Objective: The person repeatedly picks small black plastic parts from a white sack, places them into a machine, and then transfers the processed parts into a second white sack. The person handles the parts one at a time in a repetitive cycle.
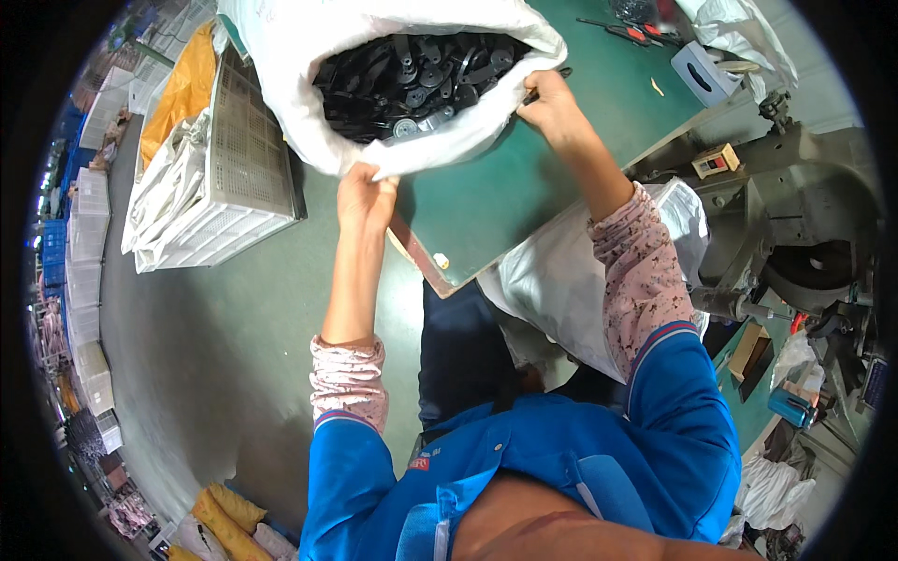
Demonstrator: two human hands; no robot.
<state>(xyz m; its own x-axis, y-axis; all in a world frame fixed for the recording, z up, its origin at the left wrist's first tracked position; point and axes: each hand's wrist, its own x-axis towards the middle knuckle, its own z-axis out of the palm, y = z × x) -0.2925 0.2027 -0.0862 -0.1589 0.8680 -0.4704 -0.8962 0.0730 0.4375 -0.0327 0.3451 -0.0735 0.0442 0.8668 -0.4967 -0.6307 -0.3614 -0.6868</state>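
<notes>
White sack (309, 103) lies on its side at the near edge of the green surface (496, 187), mouth open toward the camera, full of black plastic parts (412, 70). Left hand (365, 198) is pinched closed on the lower lip of the sack; right hand (552, 103) is closed on the right rim. 1 white perforated crate (238, 159) stands on the floor left of the surface, holding white and yellow bags (178, 98). Another white bag (561, 280) sits below the surface edge.
</notes>
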